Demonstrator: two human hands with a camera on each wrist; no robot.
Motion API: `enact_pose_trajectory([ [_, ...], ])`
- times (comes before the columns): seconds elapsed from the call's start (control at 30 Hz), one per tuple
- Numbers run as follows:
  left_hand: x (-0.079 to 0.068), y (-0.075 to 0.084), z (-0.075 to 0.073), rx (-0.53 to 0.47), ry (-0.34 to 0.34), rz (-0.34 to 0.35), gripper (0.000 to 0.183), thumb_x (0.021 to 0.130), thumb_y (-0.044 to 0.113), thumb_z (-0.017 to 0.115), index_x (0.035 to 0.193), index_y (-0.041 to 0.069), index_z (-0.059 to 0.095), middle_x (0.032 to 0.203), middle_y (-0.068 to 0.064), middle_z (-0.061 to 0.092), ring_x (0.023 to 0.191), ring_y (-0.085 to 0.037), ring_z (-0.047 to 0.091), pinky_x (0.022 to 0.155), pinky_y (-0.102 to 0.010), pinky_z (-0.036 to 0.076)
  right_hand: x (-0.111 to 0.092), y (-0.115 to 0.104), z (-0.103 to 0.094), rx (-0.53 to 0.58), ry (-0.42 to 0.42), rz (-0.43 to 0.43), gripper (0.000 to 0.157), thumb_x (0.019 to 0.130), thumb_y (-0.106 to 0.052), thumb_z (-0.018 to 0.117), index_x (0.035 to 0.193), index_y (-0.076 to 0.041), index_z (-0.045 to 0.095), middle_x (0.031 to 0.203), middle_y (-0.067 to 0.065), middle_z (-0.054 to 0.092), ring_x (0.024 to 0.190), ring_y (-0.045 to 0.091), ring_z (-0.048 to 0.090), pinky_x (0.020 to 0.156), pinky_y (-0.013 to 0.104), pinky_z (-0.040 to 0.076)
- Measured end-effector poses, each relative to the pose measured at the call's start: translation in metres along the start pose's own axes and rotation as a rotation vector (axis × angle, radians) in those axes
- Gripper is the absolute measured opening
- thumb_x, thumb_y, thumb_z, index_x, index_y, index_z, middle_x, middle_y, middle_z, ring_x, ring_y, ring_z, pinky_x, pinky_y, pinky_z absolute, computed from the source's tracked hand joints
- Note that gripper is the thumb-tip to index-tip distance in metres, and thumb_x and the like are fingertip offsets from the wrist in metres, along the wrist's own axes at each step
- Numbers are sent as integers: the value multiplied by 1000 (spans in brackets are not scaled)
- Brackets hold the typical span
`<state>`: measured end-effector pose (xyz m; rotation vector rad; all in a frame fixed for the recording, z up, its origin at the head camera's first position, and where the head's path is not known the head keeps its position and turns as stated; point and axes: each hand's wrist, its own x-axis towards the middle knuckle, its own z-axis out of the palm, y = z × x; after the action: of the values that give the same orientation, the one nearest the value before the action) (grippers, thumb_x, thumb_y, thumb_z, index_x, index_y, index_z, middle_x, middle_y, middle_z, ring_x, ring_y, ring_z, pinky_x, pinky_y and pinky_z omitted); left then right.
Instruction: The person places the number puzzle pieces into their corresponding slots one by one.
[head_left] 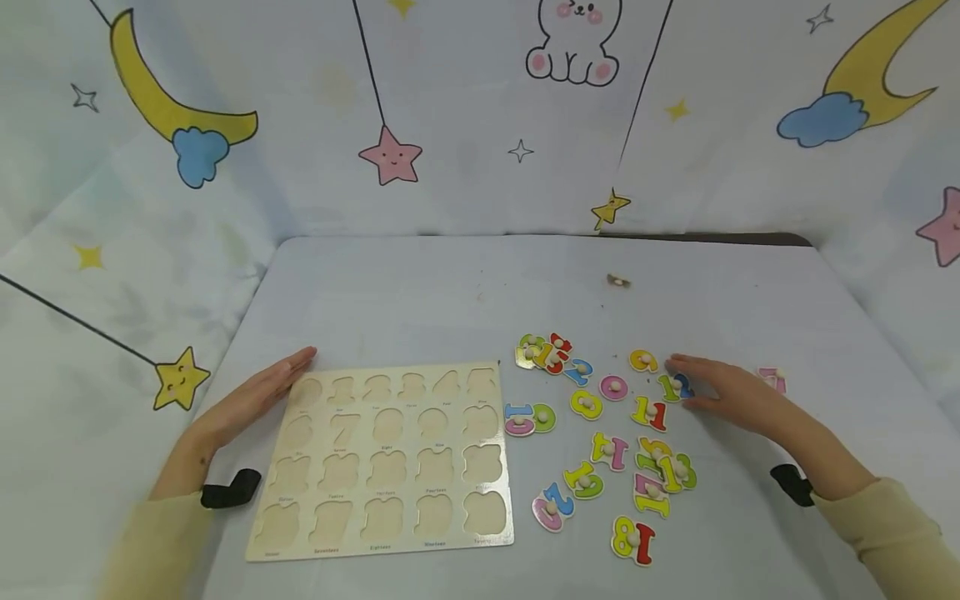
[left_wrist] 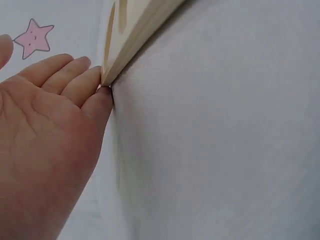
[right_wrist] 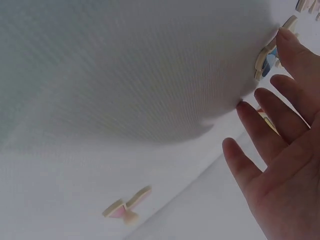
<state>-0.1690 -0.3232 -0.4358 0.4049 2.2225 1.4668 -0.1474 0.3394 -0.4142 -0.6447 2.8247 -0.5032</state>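
Observation:
A pale wooden puzzle board [head_left: 382,550] with several number-shaped recesses lies left of the middle of the table. My left hand [head_left: 251,408] rests along its upper left side, fingers straight. In the left wrist view, the little finger of that hand [left_wrist: 55,130] touches the board's corner [left_wrist: 112,75]. On the right, my right hand [head_left: 738,396] is spread flat beside the loose number pieces, holding none. Its thumb [right_wrist: 295,45] is right at a green-and-blue number piece [head_left: 675,387]. An orange piece [head_left: 642,360] lies just past the fingertips.
Several coloured, knobbed number pieces lie scattered right of the board, among them an 18 [head_left: 632,542] and a pink 0 [head_left: 613,387]. Some overlap in a pile [head_left: 551,354]. A pink piece [head_left: 772,379] sits beyond my right wrist. A small brown item [head_left: 618,281] is farther back.

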Motion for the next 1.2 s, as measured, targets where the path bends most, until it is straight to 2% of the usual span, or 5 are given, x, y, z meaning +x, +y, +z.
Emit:
enact_pose_trajectory([
  [0.33, -2, -14, -3, 3, 22, 128, 48, 100, 5, 42, 144, -6, 26, 149, -23, 18, 129, 5, 24, 96, -9, 26, 1, 4, 6, -74, 63, -23, 51, 79, -12, 75, 125, 3, 58, 128, 23, 52, 117, 43, 46, 87, 55, 43],
  [0.57, 1, -16, -5, 0, -9, 219, 51, 94, -8, 47, 141, -11, 27, 147, -29, 17, 128, 3, 31, 96, -14, 33, 1, 4, 6, -95, 58, -3, 49, 79, -10, 74, 124, 3, 59, 128, 22, 53, 118, 42, 46, 88, 54, 43],
  [0.9, -1, -11, -1, 295, 62, 248, 48, 93, -5, 52, 138, -9, 37, 144, -30, 27, 128, 9, 20, 96, -6, 24, 2, 0, 5, -99, 63, -17, 48, 78, -10, 75, 123, 2, 60, 126, 22, 54, 116, 42, 48, 85, 54, 44],
  [1.07, -5, -11, -3, 411, 89, 181, 48, 95, 7, 54, 140, 1, 41, 143, -25, 33, 136, -14, 22, 95, -4, 20, 2, 0, 4, -109, 73, -26, 49, 78, -9, 75, 123, 3, 60, 126, 22, 54, 115, 41, 49, 84, 53, 45],
  [1.2, -8, -14, -3, 444, 49, 161, 50, 97, 10, 50, 144, 2, 34, 148, -26, 21, 136, -43, 4, 110, -40, 2, 1, 1, 4, -113, 62, -22, 49, 78, -11, 75, 123, 2, 59, 126, 22, 54, 115, 42, 48, 84, 54, 45],
])
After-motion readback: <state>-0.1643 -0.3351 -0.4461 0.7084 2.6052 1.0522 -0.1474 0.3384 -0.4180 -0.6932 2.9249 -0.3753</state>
